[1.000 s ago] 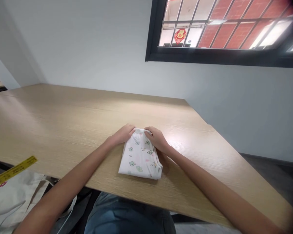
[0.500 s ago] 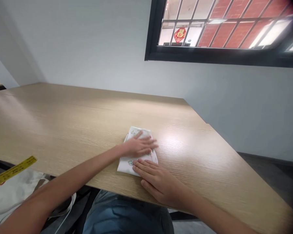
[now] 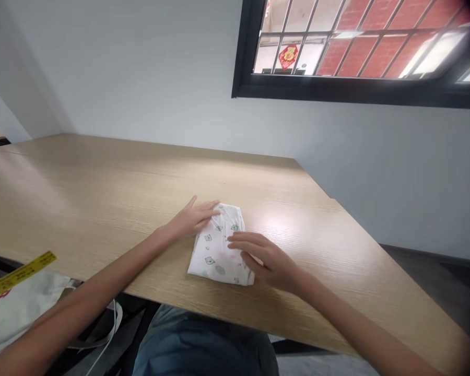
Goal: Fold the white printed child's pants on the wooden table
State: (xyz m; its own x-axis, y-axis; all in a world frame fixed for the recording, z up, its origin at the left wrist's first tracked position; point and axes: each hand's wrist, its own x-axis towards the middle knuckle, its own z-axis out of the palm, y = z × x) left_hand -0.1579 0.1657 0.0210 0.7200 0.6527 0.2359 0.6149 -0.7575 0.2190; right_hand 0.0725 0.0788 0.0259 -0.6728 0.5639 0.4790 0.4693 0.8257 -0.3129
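A folded white cloth printed with small green animal faces and leaves lies on the wooden table, close to the front edge. At the cloth's far left edge is my left hand, fingers extended and their tips over its upper corner. My right hand is at the cloth's right side, fingers stretched out over the print and slightly parted. Neither hand grips the fabric. Whether the right fingertips touch the cloth or hover just above it, I cannot tell.
A yellow strip with black markings and a white fabric bag are at the lower left, beside the table's front edge. A pale wall with a dark-framed barred window stands behind the table.
My left hand has slid from the cloth's middle to its upper left edge. My right hand has lifted off the lower part and moved up along the right side, uncovering more print.
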